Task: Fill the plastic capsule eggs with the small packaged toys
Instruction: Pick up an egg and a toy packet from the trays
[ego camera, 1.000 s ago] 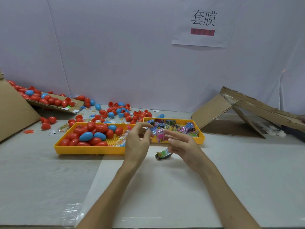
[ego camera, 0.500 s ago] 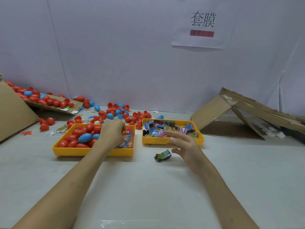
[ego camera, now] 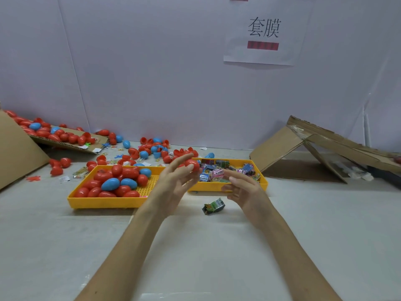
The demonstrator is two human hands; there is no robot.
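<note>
My left hand (ego camera: 173, 183) pinches a red capsule egg (ego camera: 192, 165) at its fingertips, raised over the gap between the two trays. My right hand (ego camera: 245, 192) is close beside it and pinches a small pink packaged toy (ego camera: 217, 173). The left yellow tray (ego camera: 104, 202) holds several red and blue eggs (ego camera: 110, 184). More packaged toys (ego camera: 223, 165) fill the right yellow tray (ego camera: 263, 181). One green packaged toy (ego camera: 213, 207) lies on the table just below my hands.
Loose red and blue eggs (ego camera: 149, 149) are scattered behind the trays and over a cardboard sheet (ego camera: 65, 142) at the back left. Folded cardboard (ego camera: 303, 148) stands at the right. A paper sign (ego camera: 263, 31) hangs on the white wall.
My left hand reached into the left tray, took a red egg and brought it back beside my right hand. The right hand kept the pink packet throughout.
</note>
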